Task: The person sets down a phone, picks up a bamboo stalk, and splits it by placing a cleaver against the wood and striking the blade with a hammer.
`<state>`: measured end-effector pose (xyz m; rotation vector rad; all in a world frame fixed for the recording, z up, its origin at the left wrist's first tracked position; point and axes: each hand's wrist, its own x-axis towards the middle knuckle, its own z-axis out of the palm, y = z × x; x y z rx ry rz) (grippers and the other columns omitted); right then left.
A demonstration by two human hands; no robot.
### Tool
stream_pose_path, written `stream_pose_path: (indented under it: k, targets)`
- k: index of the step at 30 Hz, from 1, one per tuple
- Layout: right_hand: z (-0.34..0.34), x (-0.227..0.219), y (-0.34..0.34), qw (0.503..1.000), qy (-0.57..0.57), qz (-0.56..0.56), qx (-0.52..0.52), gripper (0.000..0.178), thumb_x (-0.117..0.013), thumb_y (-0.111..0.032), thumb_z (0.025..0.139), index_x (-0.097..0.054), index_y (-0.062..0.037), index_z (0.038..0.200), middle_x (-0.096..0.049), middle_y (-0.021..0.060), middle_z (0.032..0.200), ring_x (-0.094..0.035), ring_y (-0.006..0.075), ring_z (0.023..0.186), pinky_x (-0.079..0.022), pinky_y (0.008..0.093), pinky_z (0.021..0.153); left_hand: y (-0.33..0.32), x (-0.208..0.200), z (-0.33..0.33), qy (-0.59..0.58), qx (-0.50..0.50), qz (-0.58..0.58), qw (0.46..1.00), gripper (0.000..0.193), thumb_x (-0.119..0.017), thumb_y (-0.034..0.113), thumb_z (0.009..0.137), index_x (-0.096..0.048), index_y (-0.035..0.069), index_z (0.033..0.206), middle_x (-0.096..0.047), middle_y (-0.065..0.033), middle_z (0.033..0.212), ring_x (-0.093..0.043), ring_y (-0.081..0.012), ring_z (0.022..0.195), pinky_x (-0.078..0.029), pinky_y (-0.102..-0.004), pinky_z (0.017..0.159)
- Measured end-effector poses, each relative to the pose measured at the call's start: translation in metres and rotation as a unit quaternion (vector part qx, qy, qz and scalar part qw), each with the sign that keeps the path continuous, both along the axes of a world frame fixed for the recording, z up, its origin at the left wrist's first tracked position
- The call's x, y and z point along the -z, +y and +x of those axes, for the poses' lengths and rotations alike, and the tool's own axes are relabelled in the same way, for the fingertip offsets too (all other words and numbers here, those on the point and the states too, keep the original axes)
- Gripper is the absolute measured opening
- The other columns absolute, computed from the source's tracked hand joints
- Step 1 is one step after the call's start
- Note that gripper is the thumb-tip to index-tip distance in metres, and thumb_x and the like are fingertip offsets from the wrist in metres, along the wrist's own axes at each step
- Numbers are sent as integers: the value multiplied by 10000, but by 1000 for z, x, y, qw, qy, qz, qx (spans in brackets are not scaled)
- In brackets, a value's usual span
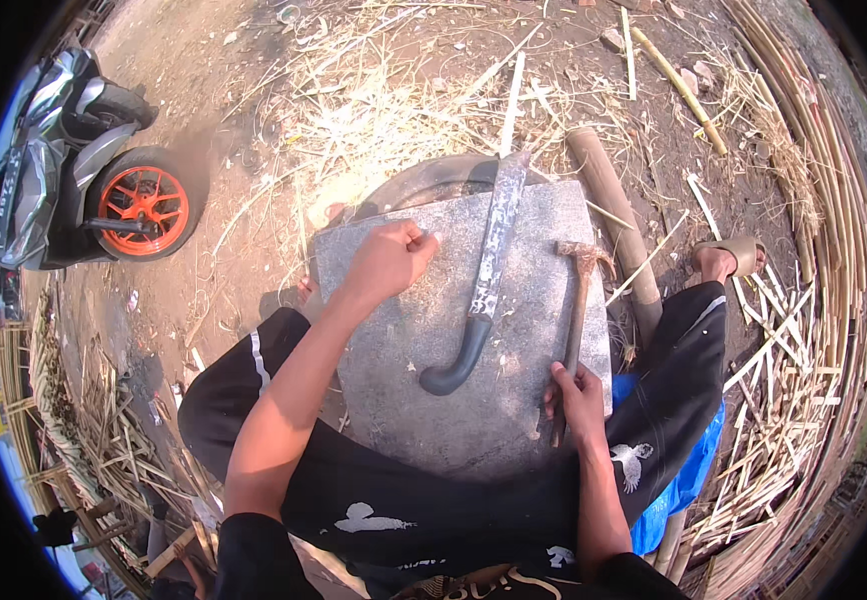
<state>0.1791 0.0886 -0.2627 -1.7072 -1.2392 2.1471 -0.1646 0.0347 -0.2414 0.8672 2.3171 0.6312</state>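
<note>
A worn grey board (384, 390) lies flat before my lap. Over its far left part is my left hand (391, 260), its fingers curled with thumb and forefinger pinched together; whatever small thing sits at the tips is too small to name. My right hand (576, 400) grips the wooden handle of a claw hammer (579, 310) at the board's right edge, low on the handle, with the rusty head pointing away from me. Between my hands a machete (497, 245) lies on the board, its blade mottled black and white and its curved dark handle (459, 360) nearest me.
A tyre (404, 187) shows behind the board. To its right lies a thick bamboo pole (614, 210). Thin strips (384, 120) litter the ground ahead, with long bamboo poles (824, 200) along the right. A motorcycle (84, 180) with an orange wheel stands at the left.
</note>
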Motion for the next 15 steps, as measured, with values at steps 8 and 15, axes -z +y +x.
stream_pose_path:
  k: [8,15]
  targets:
    - [3,5,24,994,0,-61,-92,383,-592,-331,998,-606,41,909,-667,95,689,-659,154,589,-521,286,556,194,-8,42,-19,77,135,988,240,-696,249,904,-661,36,1009,-675,-49,915,-623,-110,828,-491,-291,731]
    - [25,-7,54,966,-102,82,-222,505,-601,-433,959,-636,56,839,-654,203,670,-683,335,648,-539,436,671,221,-168,112,259,264,572,732,962,-640,661,834,-395,-48,1437,-518,-191,1349,-529,-275,1211,-447,-382,945]
